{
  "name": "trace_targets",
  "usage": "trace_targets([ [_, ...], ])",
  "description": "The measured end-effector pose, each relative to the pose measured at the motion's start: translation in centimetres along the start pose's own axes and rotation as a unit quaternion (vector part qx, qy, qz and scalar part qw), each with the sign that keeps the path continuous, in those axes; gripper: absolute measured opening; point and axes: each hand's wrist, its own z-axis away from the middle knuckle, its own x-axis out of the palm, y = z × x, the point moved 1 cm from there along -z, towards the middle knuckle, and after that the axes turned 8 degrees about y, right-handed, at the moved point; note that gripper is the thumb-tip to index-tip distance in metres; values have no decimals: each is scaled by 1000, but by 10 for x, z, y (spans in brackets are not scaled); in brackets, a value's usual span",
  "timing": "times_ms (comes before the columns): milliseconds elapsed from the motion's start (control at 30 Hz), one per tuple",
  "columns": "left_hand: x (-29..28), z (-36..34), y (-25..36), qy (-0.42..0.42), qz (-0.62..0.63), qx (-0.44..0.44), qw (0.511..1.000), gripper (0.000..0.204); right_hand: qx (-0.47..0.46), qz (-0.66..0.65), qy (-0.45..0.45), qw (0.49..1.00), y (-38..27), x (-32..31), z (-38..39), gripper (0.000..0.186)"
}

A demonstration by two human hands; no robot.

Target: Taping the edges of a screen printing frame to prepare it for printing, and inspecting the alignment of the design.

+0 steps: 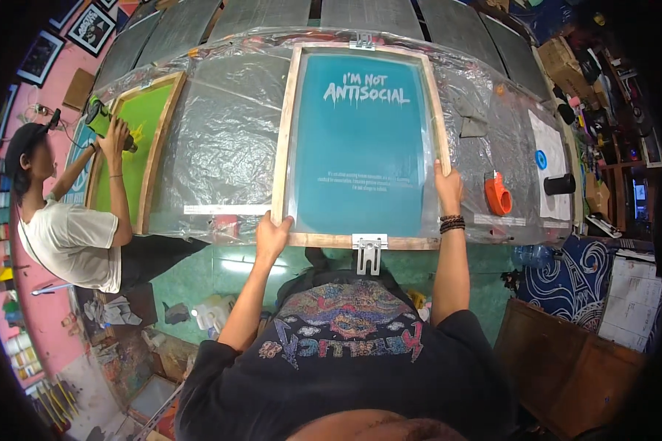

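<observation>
I see the teal rectangular wood-framed screen over the clear-plastic-covered table, between my hands, long axis pointing away. Left hand grasps its near-left corner; right hand clasps the right rail, farther up. Undersides hidden.

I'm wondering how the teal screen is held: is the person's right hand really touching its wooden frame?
Touching. The head view shows the right hand clasping the wooden frame near its lower right corner, with no gap between skin and wood.
</observation>
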Motion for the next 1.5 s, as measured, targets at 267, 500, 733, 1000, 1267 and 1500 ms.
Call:
trace_targets([
  [267, 34, -14, 9, -15, 15, -30, 999, 49, 36, 13, -37, 999, 5, 16, -28, 75],
  [500, 61, -25, 17, 4, 2, -42, 999, 52, 19, 21, -49, 998, 12, 33, -61, 79],
  [733, 79, -27, -3, 10, 1, -51, 999, 49, 8, 0, -63, 998, 31, 46, -69, 77],
  [1000, 94, -11, -2, -7, 6, -79, 997, 53, 0, 16, -47, 999, 49, 57, -71, 70],
  [1267, 113, -21, -39, 6, -48, -50, 998, 68, -27, 2, -60, 998, 64, 63, -71, 61],
  [1500, 110, -22, -36, -31, 2, -59, 998, 63, -26, 4, -17, 999, 57, 28, -67, 52],
])
